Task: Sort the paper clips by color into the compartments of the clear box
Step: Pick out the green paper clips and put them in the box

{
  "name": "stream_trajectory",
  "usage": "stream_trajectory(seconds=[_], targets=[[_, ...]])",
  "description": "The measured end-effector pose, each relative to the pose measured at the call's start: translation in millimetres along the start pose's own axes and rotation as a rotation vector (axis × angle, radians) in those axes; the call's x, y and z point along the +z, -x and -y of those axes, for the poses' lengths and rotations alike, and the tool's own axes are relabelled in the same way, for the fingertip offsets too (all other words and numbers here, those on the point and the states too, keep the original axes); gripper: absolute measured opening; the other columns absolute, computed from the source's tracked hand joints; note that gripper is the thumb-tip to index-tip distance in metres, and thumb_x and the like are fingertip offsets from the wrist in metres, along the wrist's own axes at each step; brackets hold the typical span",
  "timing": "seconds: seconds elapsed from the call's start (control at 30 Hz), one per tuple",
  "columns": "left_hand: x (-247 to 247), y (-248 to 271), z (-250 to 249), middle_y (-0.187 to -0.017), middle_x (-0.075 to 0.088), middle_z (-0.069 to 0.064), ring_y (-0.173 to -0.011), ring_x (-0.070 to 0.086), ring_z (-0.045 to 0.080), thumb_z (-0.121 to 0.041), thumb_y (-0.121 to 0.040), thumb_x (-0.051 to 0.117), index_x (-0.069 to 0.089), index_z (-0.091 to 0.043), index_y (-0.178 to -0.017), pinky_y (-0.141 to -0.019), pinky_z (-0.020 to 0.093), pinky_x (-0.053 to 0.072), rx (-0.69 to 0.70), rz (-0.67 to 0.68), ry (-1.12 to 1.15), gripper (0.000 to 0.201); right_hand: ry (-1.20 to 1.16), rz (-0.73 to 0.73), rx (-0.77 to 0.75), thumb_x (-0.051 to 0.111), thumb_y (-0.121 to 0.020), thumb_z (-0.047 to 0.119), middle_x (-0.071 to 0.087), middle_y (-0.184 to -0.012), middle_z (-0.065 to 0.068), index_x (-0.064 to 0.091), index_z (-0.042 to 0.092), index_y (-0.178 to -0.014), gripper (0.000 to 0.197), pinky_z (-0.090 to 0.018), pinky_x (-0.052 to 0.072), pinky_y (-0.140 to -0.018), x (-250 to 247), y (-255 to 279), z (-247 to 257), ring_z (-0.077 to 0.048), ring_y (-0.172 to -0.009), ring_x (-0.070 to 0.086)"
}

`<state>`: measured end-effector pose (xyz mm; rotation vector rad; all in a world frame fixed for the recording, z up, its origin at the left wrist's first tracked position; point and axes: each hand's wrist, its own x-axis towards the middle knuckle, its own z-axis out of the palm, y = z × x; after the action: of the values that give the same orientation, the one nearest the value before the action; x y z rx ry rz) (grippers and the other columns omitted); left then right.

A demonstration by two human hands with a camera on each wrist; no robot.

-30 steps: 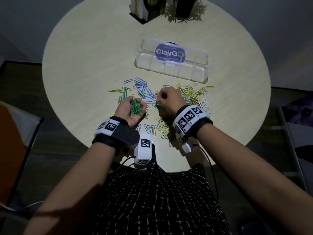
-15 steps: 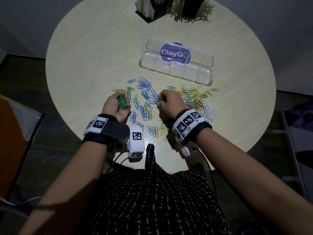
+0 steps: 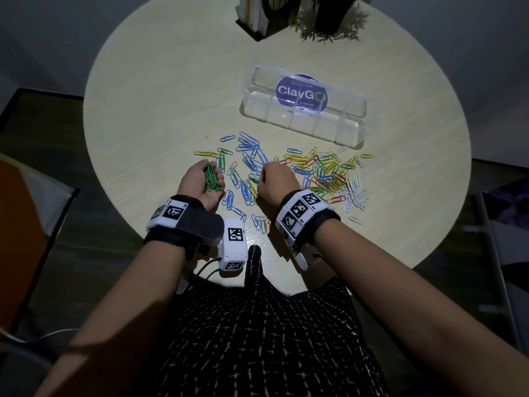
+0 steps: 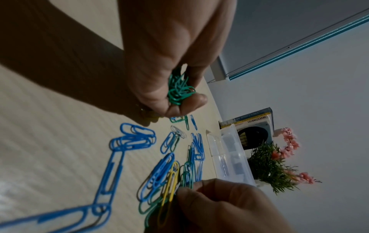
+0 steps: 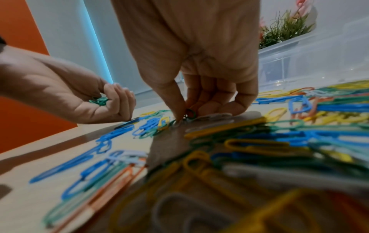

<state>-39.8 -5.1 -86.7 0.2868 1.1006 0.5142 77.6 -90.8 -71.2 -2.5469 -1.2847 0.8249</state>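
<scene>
Loose paper clips (image 3: 320,170) in blue, green, yellow, red and white lie spread on the round table (image 3: 160,116). My left hand (image 3: 204,179) is cupped palm up at the pile's left edge, holding a bunch of green clips (image 3: 211,177) (image 4: 179,89). My right hand (image 3: 273,179) is down on the pile's middle, thumb and forefinger pinching a green clip (image 5: 189,113) against the table. The clear box (image 3: 303,110) lies open beyond the pile, its compartments looking empty.
A book holder (image 3: 263,12) and a potted plant (image 3: 335,18) stand at the table's far edge behind the box. An orange chair (image 3: 20,224) is at the left, off the table. Bare tabletop lies left of the pile.
My left hand with the green bunch has drawn left, away from my right hand. My right hand has dropped from beside it onto the pile and pinches another green clip.
</scene>
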Motion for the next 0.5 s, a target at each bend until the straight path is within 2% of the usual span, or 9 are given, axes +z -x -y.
stream_trajectory(seconds=[0.1,0.17,0.23,0.3,0.4,0.5], targets=[[4.0,3.4,1.0,-0.037,0.053,-0.001,-0.030,0.051,0.007,-0.021,-0.103,0.031,0.045,-0.012,-0.069,-0.036,0.010,0.040,0.012,0.007,0.013,0.038,-0.080,-0.009,0.023,0.049,-0.087,0.005,0.063,-0.096,-0.023,0.057,0.001,-0.081,0.010,-0.034,0.040,-0.070,-2.4,-0.6,-2.7,-0.034,-0.094,0.058],[6.3,5.5,1.6,-0.038,0.057,0.001,-0.032,0.057,0.008,-0.021,-0.103,0.030,0.046,-0.011,-0.071,-0.038,0.011,0.045,0.009,0.018,0.022,0.037,-0.201,-0.057,0.045,0.048,-0.086,0.003,0.063,-0.086,-0.024,0.058,0.002,-0.076,0.014,-0.035,0.043,-0.070,-7.2,-1.8,-6.7,-0.032,-0.087,0.058],[9.6,6.8,3.1,-0.045,0.063,0.003,-0.039,0.062,0.009,-0.020,-0.103,0.031,0.048,-0.010,-0.073,-0.043,0.014,0.049,-0.002,0.030,0.013,0.035,-0.329,-0.115,0.048,0.053,-0.083,0.002,0.065,-0.073,-0.014,0.062,0.003,-0.075,0.013,-0.031,0.047,-0.069,-15.4,-0.5,-8.7,-0.028,-0.080,0.059],[13.9,7.3,5.5,-0.054,0.066,0.006,-0.047,0.066,0.012,-0.019,-0.102,0.031,0.050,-0.008,-0.074,-0.048,0.016,0.052,-0.007,0.051,-0.002,0.035,-0.424,-0.152,0.018,0.059,-0.082,0.003,0.055,-0.059,0.002,0.065,0.002,-0.078,0.008,-0.020,0.042,-0.060,-24.5,3.8,-3.6,-0.016,-0.068,0.055],[23.3,6.8,10.5,-0.049,0.066,0.011,-0.046,0.066,0.017,-0.025,-0.104,0.025,0.051,-0.005,-0.081,-0.050,0.019,0.053,-0.038,0.119,0.065,0.040,-0.471,-0.161,-0.077,0.067,-0.079,0.005,0.055,-0.061,0.003,0.069,-0.002,-0.084,0.009,-0.020,0.043,-0.065,-31.3,9.7,14.6,-0.013,-0.069,0.053],[31.6,-0.7,14.8,-0.065,0.067,0.015,-0.069,0.060,0.020,-0.032,-0.104,0.021,0.052,-0.002,-0.087,-0.066,0.028,0.049,-0.097,0.170,0.119,0.047,-0.474,-0.149,-0.123,0.071,-0.077,0.009,0.065,-0.077,-0.008,0.070,0.001,-0.087,0.013,-0.027,0.048,-0.076,-31.0,10.5,28.3,-0.015,-0.079,0.055]])
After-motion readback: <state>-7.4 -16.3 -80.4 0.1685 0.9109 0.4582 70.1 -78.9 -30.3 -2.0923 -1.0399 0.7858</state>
